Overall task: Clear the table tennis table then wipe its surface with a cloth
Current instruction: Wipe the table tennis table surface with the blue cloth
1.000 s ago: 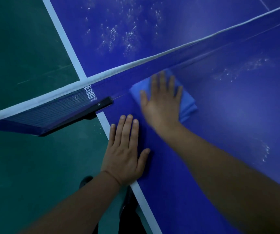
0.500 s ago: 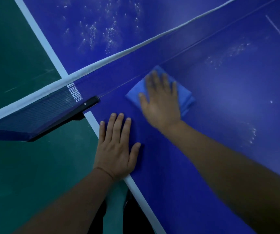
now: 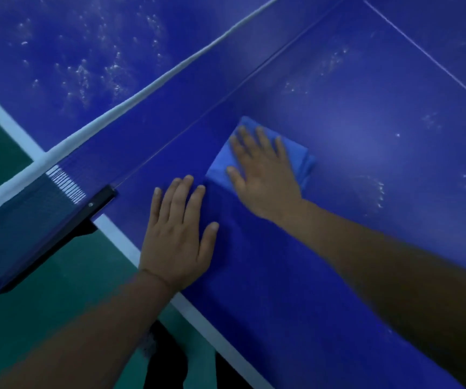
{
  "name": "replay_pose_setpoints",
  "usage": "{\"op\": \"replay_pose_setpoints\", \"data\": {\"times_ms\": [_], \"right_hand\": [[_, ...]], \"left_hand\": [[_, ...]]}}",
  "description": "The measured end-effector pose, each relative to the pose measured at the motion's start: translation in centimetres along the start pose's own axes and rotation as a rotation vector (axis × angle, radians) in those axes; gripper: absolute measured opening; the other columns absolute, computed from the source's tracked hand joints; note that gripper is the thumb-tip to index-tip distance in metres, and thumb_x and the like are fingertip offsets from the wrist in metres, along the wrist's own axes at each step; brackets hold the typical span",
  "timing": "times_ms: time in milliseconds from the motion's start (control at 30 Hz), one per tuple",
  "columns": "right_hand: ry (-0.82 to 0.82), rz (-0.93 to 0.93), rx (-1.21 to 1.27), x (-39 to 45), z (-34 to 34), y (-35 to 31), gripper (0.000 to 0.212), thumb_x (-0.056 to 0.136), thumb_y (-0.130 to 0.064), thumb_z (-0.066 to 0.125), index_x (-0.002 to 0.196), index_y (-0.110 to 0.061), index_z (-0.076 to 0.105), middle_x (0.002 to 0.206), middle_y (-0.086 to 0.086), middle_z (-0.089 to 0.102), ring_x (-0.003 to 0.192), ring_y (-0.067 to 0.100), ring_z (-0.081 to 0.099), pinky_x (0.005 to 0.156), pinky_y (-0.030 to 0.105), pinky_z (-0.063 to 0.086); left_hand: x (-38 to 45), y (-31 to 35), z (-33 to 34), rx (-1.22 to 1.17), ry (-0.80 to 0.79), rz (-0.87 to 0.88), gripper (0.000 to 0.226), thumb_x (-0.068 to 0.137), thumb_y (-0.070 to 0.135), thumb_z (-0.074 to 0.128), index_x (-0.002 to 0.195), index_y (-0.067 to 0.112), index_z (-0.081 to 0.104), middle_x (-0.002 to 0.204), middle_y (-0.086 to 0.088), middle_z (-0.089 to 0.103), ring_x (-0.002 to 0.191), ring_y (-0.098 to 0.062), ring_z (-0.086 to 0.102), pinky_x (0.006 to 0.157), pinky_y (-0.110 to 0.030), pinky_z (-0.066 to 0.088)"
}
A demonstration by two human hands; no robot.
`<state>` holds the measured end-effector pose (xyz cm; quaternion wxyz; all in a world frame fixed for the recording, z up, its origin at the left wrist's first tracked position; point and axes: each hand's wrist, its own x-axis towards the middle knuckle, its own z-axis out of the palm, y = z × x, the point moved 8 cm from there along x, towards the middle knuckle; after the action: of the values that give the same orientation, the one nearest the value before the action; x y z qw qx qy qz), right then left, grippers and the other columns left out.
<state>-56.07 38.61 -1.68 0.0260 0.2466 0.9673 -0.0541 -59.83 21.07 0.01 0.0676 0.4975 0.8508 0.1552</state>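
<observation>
A folded light-blue cloth (image 3: 296, 155) lies on the blue table tennis table (image 3: 366, 248), just on my side of the net. My right hand (image 3: 262, 175) presses flat on the cloth with straight, spread fingers. My left hand (image 3: 175, 240) rests flat on the table near its white side edge, fingers straight, a short way left of the cloth and not touching it. White specks (image 3: 377, 192) lie to the right of the cloth, and more white specks (image 3: 86, 71) are scattered beyond the net.
The net (image 3: 170, 88) with its white top band runs diagonally across the table. Its black clamp post (image 3: 97, 203) sticks out over the table's side edge. Green floor (image 3: 44, 290) lies to the left. A thin white centre line (image 3: 428, 57) crosses the far right.
My right hand has slid the cloth to the right, away from the net post and a little back from the net. My left hand stays flat near the table edge.
</observation>
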Motion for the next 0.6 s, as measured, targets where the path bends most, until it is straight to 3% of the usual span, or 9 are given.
{"op": "replay_pose_setpoints", "data": {"times_ms": [133, 233, 300, 400, 467, 533, 600], "right_hand": [[0.045, 0.438, -0.099, -0.6, -1.6, 14.4, 0.061, 0.104, -0.046, 0.025, 0.157, -0.015, 0.024, 0.165, 0.006, 0.017, 0.151, 0.03, 0.015, 0.12, 0.052, 0.014], [0.092, 0.744, 0.018, -2.0, -2.2, 18.2, 0.063, 0.104, -0.046, 0.025, 0.157, -0.013, 0.021, 0.166, 0.005, 0.014, 0.152, 0.03, 0.011, 0.12, 0.055, 0.011], [0.114, 0.695, -0.009, -2.0, -1.8, 13.8, 0.063, 0.103, -0.045, 0.026, 0.157, -0.011, 0.022, 0.165, 0.008, 0.017, 0.151, 0.032, 0.014, 0.119, 0.057, 0.014], [0.029, 0.147, -0.029, -3.4, 0.3, 3.5, 0.064, 0.099, -0.048, 0.027, 0.153, -0.016, 0.033, 0.162, 0.004, 0.027, 0.15, 0.031, 0.02, 0.119, 0.055, 0.013], [-0.057, -0.045, -0.028, -4.9, 0.4, 4.1, 0.064, 0.098, -0.052, 0.027, 0.154, -0.02, 0.033, 0.162, 0.002, 0.027, 0.15, 0.03, 0.02, 0.119, 0.054, 0.012], [-0.024, 0.121, -0.055, -5.0, -0.5, 11.6, 0.066, 0.098, -0.051, 0.022, 0.155, -0.017, 0.03, 0.163, 0.005, 0.025, 0.15, 0.034, 0.021, 0.119, 0.055, 0.015], [0.007, 0.508, -0.07, -5.8, -2.0, 21.4, 0.064, 0.102, -0.048, 0.021, 0.157, -0.015, 0.025, 0.164, 0.007, 0.019, 0.15, 0.034, 0.017, 0.119, 0.054, 0.015]], "left_hand": [[1.3, -0.7, 1.5, 0.078, -0.157, 0.099, 0.067, 0.1, 0.048, 0.027, 0.149, 0.003, 0.039, 0.157, -0.018, 0.032, 0.149, -0.033, 0.021, 0.122, -0.053, 0.011], [1.2, -1.0, 1.8, 0.069, -0.147, 0.11, 0.067, 0.101, 0.049, 0.026, 0.149, 0.004, 0.039, 0.157, -0.017, 0.031, 0.15, -0.033, 0.02, 0.122, -0.052, 0.01], [1.2, -1.0, 1.7, 0.051, -0.12, 0.116, 0.066, 0.102, 0.049, 0.025, 0.15, 0.006, 0.037, 0.159, -0.016, 0.029, 0.15, -0.033, 0.018, 0.123, -0.051, 0.007], [1.3, -0.6, 1.5, 0.063, -0.086, 0.171, 0.059, 0.102, 0.046, 0.028, 0.155, 0.019, 0.03, 0.164, -0.011, 0.019, 0.152, -0.033, 0.013, 0.123, -0.053, 0.004], [1.3, -0.3, 1.8, 0.091, -0.11, 0.207, 0.056, 0.102, 0.046, 0.027, 0.154, 0.026, 0.031, 0.165, -0.008, 0.018, 0.152, -0.033, 0.011, 0.122, -0.054, 0.004], [1.4, -0.4, 2.1, 0.108, -0.158, 0.205, 0.055, 0.102, 0.047, 0.025, 0.153, 0.027, 0.034, 0.164, -0.006, 0.021, 0.152, -0.032, 0.011, 0.122, -0.055, 0.005], [1.6, -0.5, 2.3, 0.124, -0.188, 0.19, 0.056, 0.102, 0.047, 0.025, 0.153, 0.027, 0.035, 0.163, -0.006, 0.023, 0.152, -0.031, 0.011, 0.122, -0.055, 0.005]]}}
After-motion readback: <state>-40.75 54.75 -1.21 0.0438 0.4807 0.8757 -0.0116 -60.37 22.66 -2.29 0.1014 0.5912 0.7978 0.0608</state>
